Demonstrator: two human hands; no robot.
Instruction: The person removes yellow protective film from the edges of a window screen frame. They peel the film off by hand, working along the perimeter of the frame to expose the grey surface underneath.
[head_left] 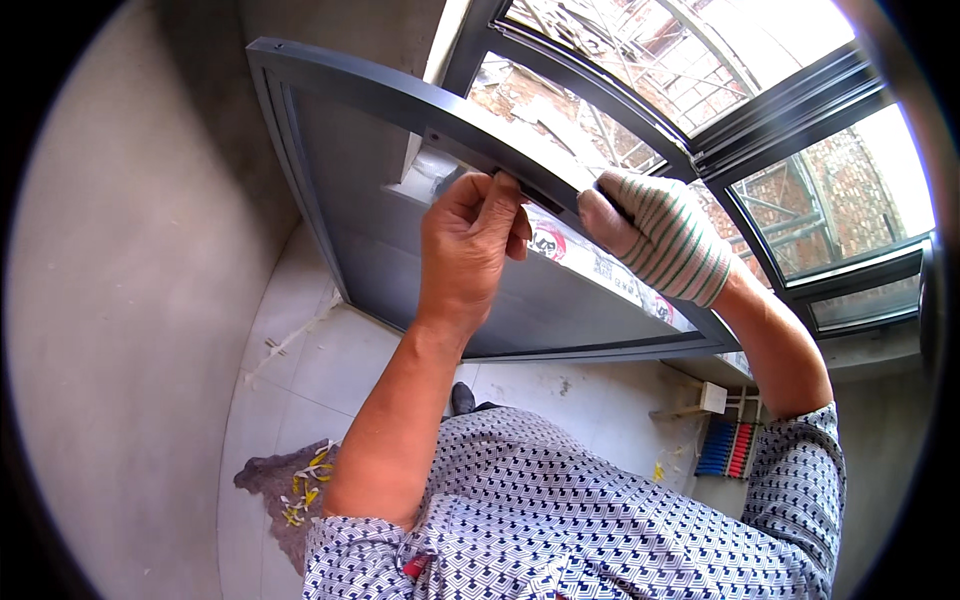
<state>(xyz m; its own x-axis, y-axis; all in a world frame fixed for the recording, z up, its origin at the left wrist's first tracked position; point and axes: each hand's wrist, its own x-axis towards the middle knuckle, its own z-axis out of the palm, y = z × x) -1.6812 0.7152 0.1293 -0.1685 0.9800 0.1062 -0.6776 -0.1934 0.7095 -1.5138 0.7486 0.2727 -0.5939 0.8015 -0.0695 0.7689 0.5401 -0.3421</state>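
Below the window, both hands grip the grey screen frame's top rail, running upper-left to lower-right.

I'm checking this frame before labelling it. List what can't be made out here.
- Head view: fingertips of the bare left hand are hidden behind the dark grey metal screen frame.
- Head view: palm of the striped knit-gloved right hand faces away; its grip is unseen.
- Head view: small red and blue box of parts on the floor is too small to identify.
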